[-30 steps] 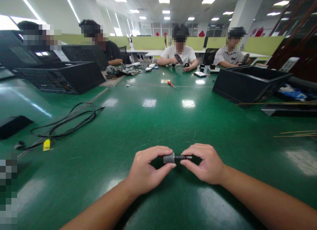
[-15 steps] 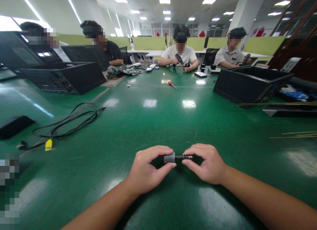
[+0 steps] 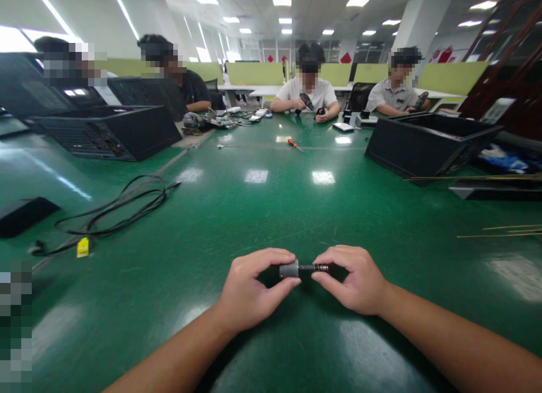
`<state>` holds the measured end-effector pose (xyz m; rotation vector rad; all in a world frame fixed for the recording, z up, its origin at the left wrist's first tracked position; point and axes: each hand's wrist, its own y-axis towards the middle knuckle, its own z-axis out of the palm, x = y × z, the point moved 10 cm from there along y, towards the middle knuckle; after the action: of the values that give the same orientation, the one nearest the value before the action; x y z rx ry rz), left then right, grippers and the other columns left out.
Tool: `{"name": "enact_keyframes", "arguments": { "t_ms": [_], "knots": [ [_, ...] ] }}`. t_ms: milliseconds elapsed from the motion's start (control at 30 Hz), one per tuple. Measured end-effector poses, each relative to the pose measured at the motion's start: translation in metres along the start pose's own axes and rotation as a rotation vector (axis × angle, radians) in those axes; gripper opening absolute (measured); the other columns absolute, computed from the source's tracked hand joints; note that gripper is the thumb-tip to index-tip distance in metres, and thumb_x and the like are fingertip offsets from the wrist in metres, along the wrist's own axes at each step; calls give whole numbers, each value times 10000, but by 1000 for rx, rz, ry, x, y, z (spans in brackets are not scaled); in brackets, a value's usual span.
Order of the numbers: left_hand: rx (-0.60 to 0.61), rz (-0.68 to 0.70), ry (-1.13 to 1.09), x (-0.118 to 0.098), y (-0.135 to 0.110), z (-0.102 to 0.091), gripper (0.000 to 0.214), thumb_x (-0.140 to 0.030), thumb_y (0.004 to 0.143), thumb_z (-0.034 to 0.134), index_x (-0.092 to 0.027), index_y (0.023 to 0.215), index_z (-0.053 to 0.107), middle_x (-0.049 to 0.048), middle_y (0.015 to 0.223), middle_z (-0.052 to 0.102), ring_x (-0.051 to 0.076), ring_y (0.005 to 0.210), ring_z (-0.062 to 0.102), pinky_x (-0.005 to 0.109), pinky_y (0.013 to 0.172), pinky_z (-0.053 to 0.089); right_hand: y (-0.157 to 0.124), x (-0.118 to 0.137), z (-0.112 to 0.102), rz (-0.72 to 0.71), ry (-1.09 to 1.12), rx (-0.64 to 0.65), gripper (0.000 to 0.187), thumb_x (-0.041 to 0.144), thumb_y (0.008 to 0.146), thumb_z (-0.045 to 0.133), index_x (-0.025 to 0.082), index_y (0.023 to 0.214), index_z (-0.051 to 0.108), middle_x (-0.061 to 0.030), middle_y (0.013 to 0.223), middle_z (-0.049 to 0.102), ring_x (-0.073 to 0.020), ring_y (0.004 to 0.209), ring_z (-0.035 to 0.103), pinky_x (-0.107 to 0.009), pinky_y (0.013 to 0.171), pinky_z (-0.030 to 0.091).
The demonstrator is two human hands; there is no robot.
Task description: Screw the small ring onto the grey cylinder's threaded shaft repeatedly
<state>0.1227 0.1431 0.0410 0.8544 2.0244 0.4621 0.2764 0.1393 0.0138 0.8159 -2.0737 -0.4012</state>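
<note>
Just above the green table, near its front edge, I hold a small grey metal cylinder with a thin dark threaded rod sticking out of its right end. My left hand pinches the cylinder between thumb and forefinger. My right hand pinches the rod's far end the same way. The piece lies level between the two hands, and both sets of fingers are closed on it.
A looped black cable with a yellow tag lies at left. Black computer cases stand at left and right. A red-handled screwdriver lies mid-table. Thin rods lie at right. Several people sit at the far end.
</note>
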Motion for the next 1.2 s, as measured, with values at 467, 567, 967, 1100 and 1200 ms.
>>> {"name": "enact_keyframes", "arguments": {
  "t_ms": [467, 567, 967, 1100, 1200],
  "knots": [
    [-5, 3, 2, 1, 0, -3, 248, -158, 737, 806, -198, 971, 733, 23, 938, 788, 157, 847, 754, 232, 817, 598, 0, -3, 1, 28, -7, 3, 29, 215, 863, 696, 193, 881, 691, -7, 757, 720, -153, 657, 652, -280, 669, 460],
    [-6, 3, 1, 1, 0, -3, 249, -160, 737, 808, -199, 970, 731, 22, 937, 788, 156, 847, 754, 231, 817, 598, 0, -3, 1, 28, -12, 5, 30, 213, 861, 697, 194, 884, 691, -6, 758, 719, -153, 657, 651, -279, 664, 457],
    [5, 23, 14, 0, 1, -3, 244, -158, 751, 793, -195, 983, 726, 37, 946, 787, 171, 852, 756, 250, 813, 606, 0, -4, 1, 31, -19, 11, 26, 221, 865, 692, 194, 867, 691, -2, 750, 717, -150, 662, 654, -272, 667, 460],
    [4, 38, 19, -2, 1, -3, 252, -152, 751, 789, -193, 991, 723, 38, 948, 787, 168, 857, 756, 245, 821, 607, 0, -5, 1, 39, -25, 14, 34, 231, 867, 692, 197, 871, 693, -1, 748, 716, -149, 658, 653, -273, 667, 461],
    [0, 37, 27, -2, 2, -4, 238, -159, 756, 787, -193, 984, 726, 38, 946, 788, 169, 857, 758, 248, 826, 607, 0, -6, 0, 51, -35, 9, 39, 234, 873, 685, 196, 871, 695, 0, 747, 715, -146, 654, 651, -273, 665, 461]
  ]
}}
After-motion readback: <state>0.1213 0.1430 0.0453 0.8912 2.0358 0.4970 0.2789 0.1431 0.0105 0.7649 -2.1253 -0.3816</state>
